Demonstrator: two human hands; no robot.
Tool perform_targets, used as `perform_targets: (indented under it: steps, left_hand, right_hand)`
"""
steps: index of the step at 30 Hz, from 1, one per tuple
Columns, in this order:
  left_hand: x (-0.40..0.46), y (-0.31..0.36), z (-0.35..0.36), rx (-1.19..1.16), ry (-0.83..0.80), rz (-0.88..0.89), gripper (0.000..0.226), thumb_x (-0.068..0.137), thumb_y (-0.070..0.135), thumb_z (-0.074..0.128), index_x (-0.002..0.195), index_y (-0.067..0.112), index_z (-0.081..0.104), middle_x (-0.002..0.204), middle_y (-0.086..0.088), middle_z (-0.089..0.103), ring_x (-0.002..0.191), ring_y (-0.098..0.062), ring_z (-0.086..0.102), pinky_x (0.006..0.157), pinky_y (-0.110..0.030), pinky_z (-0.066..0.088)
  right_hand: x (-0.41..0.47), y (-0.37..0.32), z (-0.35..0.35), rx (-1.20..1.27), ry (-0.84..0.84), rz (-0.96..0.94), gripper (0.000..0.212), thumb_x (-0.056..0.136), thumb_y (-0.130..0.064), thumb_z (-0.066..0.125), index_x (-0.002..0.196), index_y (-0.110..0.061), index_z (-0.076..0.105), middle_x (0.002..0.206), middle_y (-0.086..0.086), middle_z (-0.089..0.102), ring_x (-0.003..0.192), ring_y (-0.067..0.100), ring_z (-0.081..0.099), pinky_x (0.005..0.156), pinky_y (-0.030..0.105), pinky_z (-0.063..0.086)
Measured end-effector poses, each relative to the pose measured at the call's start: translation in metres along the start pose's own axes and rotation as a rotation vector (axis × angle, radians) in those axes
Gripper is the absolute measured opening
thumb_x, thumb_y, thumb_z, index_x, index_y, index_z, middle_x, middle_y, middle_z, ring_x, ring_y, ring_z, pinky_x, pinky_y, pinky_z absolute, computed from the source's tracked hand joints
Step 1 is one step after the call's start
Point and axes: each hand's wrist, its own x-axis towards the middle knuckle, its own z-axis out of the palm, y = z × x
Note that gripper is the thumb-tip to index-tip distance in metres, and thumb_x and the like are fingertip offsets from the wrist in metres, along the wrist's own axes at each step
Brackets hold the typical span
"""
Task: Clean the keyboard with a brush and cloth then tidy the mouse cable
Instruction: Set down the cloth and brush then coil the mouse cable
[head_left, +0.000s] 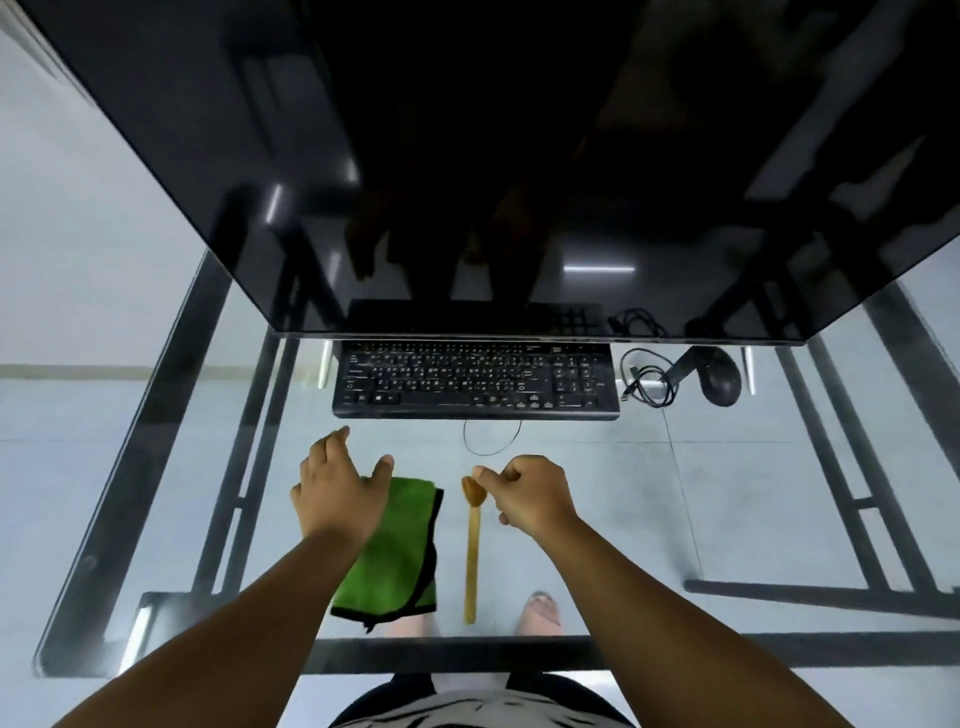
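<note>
A black keyboard (475, 379) lies on the glass desk under the monitor's lower edge. To its right sits a black mouse (721, 383) with its cable (649, 383) in a loose coil. A folded green cloth (400, 556) lies near the desk's front edge, and a wooden-handled brush (471, 551) lies just right of it, bristle end toward the keyboard. My left hand (337, 483) hovers open over the cloth's upper left corner. My right hand (530, 493) is curled beside the brush's bristle end, thumb and forefinger close to it; whether they pinch it is unclear.
A large dark monitor (467, 182) overhangs the far half of the desk. A thin cable loop (492, 439) lies in front of the keyboard. The glass desk (675, 519) has a black frame below, and my feet show through it.
</note>
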Motion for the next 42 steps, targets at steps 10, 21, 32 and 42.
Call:
perform_targets:
  steps: [10,21,32,42]
  left_hand:
    - [-0.002,-0.039,-0.014,-0.027,-0.245,-0.061,0.069,0.069,0.065,0.073,0.112,0.016,0.048,0.103,0.002,0.052,0.098,-0.022,0.057,0.072,-0.031,0.041]
    - [-0.008,-0.014,-0.007,-0.208,-0.384,-0.062,0.027,0.088,0.031,0.066,0.083,0.014,0.045,0.082,-0.002,0.055,0.076,-0.019,0.053,0.057,-0.029,0.039]
    - [0.004,0.022,-0.085,-0.885,-0.229,-0.019,0.024,0.088,0.025,0.071,0.097,0.014,0.052,0.089,-0.006,0.075,0.084,-0.027,0.072,0.069,-0.038,0.057]
    - [0.033,0.057,-0.268,-1.101,0.008,0.403,0.022,0.091,0.012,0.064,0.106,0.023,0.051,0.078,-0.004,0.074,0.072,-0.019,0.071,0.06,-0.033,0.055]
  right_hand:
    - [-0.016,-0.008,0.023,-0.265,-0.157,0.095,0.041,0.06,-0.043,0.087,0.07,-0.011,0.062,0.059,0.002,0.067,0.05,0.012,0.069,0.062,0.028,0.06]
    - [-0.016,-0.015,0.013,0.017,-0.051,-0.128,0.029,0.079,-0.024,0.077,0.076,-0.007,0.054,0.071,0.01,0.07,0.047,0.016,0.065,0.046,0.026,0.052]
    - [-0.013,-0.098,-0.027,0.245,0.092,-0.496,0.021,0.081,-0.031,0.077,0.078,-0.019,0.06,0.07,0.005,0.07,0.064,0.023,0.069,0.062,0.047,0.058]
    - [-0.058,-0.263,-0.037,0.407,0.146,-0.813,0.015,0.079,-0.03,0.079,0.083,-0.027,0.065,0.067,0.0,0.069,0.062,0.016,0.068,0.066,0.04,0.059]
